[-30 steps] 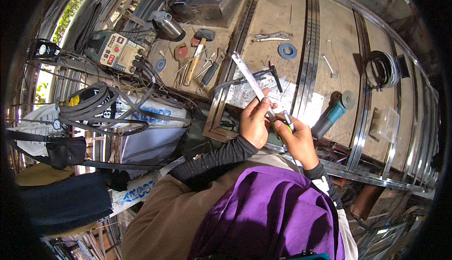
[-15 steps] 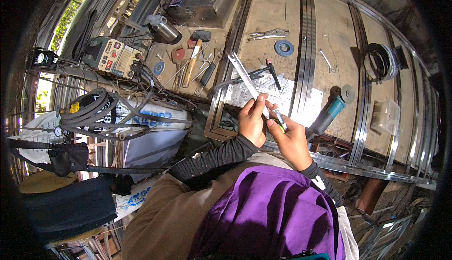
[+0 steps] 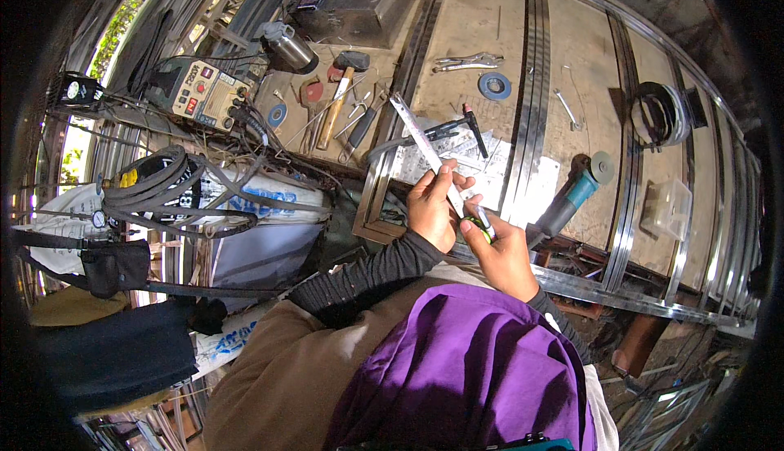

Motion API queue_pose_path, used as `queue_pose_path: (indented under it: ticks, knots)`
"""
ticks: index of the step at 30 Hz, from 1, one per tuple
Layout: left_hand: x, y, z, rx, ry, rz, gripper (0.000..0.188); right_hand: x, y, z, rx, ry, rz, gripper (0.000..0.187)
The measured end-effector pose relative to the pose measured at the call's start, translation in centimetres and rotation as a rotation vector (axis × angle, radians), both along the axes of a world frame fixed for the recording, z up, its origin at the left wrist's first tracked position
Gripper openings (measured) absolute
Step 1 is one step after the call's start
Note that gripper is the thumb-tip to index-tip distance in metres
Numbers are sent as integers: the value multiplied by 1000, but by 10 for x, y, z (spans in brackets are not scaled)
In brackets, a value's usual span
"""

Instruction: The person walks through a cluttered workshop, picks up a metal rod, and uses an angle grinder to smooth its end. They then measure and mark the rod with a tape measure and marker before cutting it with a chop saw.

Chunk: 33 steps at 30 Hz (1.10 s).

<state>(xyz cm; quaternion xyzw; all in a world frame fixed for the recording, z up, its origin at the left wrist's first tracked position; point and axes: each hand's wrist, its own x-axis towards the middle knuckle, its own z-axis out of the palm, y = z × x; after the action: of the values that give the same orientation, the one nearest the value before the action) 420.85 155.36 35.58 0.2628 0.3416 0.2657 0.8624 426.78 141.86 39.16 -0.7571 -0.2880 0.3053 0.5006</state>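
In front of my body, my right hand [image 3: 502, 256] is closed around a small tape measure [image 3: 476, 229] with green and black on its case, partly covered by the fingers. From it a narrow pale blade [image 3: 422, 142] slants away to the far left, its tip above the bench. My left hand [image 3: 433, 207] pinches this blade between thumb and fingers, close to the case. Beyond the blade, a welding torch [image 3: 473, 131] with a black handle lies across white printed sheets [image 3: 531, 192]. An angle grinder [image 3: 574, 198] with a teal body rests to the right of my right hand.
Shiny metal frame bars [image 3: 531, 100] cross the bench. Locking pliers [image 3: 469, 61], a blue disc [image 3: 494, 86], a wrench [image 3: 567, 109] and a clear box [image 3: 667, 210] lie there. Left stand a hammer [image 3: 336, 108], a welding machine [image 3: 200, 91] and coiled hose [image 3: 147, 198].
Both hands and the tape measure have shifted slightly left. The right hand has turned a little, showing more of the case; both hands keep their hold.
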Motion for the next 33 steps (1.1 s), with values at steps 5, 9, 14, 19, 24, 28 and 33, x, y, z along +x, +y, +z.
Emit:
queue_pose_path:
  ticks: [5, 9, 14, 19, 24, 28, 33]
  knots:
    - [0, 2, 6, -41, -8, 7, 35, -2, -5, -1, 21, -7, 14, 39]
    - [2, 2, 10, -43, -43, 35, 38, -1, -7, 4, 14, -122, 82, 48]
    - [4, 4, 18, -14, -122, 8, 35, -5, 0, 19, 103, -189, 32, 59]
    - [-13, 2, 31, -55, -187, -62, 32, 7, -8, 53, -20, -205, 198, 61]
    - [-20, -8, 33, 29, -295, -134, 31, 42, -19, 60, 276, -36, -103, 31]
    - [-24, -16, 39, -38, -334, -192, 30, 51, -15, 97, 387, 222, -135, 49]
    - [-24, -22, 33, -110, -396, -243, 28, 47, -9, 95, 677, 312, -133, 54]
